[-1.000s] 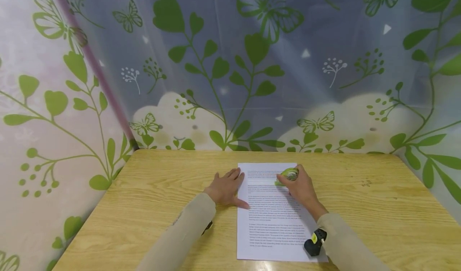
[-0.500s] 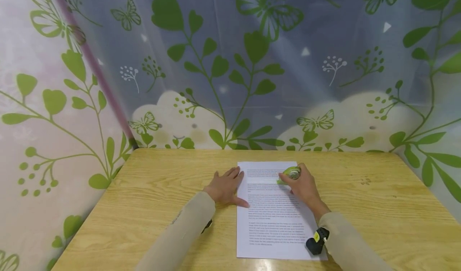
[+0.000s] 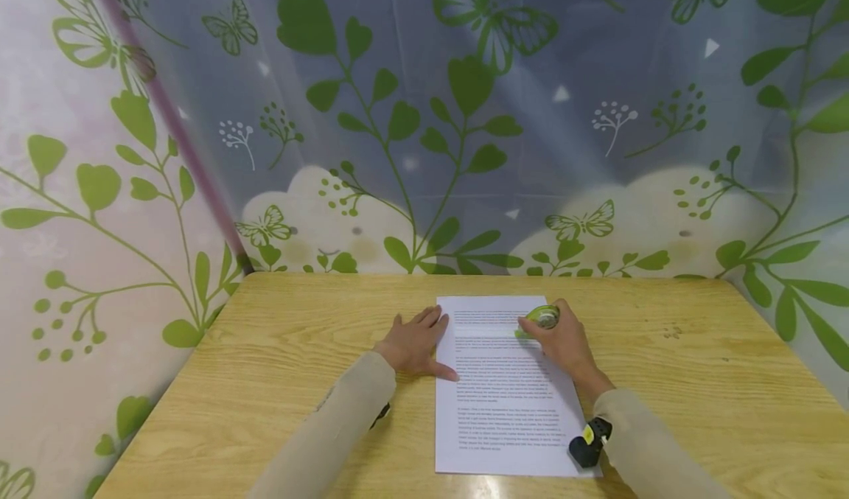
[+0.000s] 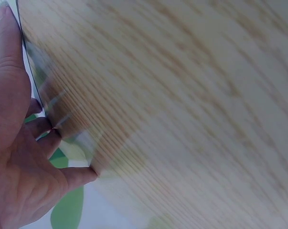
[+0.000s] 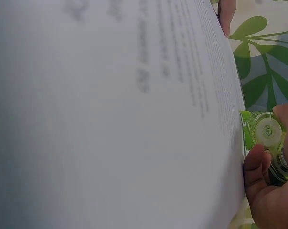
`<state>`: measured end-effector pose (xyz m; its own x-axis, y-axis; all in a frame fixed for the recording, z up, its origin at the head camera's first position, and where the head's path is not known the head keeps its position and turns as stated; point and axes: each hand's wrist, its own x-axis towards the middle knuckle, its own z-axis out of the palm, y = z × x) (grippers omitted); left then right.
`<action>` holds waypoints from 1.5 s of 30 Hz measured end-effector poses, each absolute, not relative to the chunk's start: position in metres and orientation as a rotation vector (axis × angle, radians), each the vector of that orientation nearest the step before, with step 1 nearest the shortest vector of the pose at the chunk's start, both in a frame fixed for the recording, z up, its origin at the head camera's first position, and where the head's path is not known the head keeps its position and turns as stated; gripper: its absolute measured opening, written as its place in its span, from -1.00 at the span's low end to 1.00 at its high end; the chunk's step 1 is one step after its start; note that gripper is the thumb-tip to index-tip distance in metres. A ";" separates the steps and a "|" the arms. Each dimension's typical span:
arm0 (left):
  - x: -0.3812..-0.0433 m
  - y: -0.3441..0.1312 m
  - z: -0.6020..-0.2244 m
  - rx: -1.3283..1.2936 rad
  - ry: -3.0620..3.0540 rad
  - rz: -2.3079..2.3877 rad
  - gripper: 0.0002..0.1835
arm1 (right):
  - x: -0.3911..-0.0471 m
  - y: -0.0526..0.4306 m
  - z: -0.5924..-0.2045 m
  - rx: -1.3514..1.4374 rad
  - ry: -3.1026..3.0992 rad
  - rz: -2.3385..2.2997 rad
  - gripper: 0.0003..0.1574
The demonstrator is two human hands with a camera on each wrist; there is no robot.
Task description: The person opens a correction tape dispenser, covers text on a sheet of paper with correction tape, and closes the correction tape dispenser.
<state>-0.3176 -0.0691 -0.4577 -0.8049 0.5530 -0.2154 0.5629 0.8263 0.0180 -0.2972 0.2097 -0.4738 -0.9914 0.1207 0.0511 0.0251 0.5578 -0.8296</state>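
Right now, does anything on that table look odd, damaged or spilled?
Two things: on the paper, a blank white band interrupts the print, left of the green tape dispenser in the right hand; and small dark marks blemish the table right of that hand. No spill shows.

the printed lines [image 3: 499, 378] on the white sheet [image 3: 505, 405] are too small or blurred to read

Passable tabletop [image 3: 696, 388] rightward, left fingers [image 4: 79, 177] (spread) blocking edge of paper [image 3: 494, 462]
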 end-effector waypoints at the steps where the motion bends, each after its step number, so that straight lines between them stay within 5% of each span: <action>1: -0.318 -0.069 -0.458 0.865 2.798 -0.072 0.22 | -0.297 0.210 -0.474 -0.126 -2.684 1.415 -0.39; 45: -0.317 -0.069 -0.456 0.858 2.799 -0.056 0.23 | -0.299 0.238 -0.473 -0.102 -2.730 1.410 -0.29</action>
<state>-0.3166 -0.0691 -0.4564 -0.8075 0.5497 -0.2140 0.5579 0.8295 0.0257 -0.2985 0.2384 -0.4733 -0.9955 0.0897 0.0292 0.0281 0.5774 -0.8160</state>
